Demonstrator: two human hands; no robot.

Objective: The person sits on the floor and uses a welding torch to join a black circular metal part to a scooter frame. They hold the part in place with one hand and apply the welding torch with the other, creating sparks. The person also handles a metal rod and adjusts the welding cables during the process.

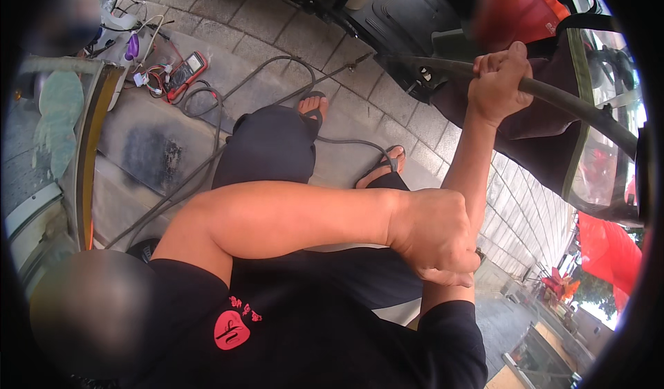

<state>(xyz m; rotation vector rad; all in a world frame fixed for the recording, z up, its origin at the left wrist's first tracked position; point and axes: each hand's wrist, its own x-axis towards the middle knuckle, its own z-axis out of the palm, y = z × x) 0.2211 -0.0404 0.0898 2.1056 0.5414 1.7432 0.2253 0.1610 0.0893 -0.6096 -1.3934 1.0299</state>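
Note:
My left hand reaches across my body, its fingers wrapped round my right forearm. Farther out, my right hand is closed round a dark curved bar at the upper right, which runs along a vehicle. A dark cloth cover hangs just below that bar. Neither hand touches the red multimeter, which lies at the upper left among loose wires and white connectors.
Black cable loops over the paving near my sandalled feet. A glass pane with a brown edge stands at left. Upper right, the vehicle holds a red container beside a black panel. Red cloth hangs at far right.

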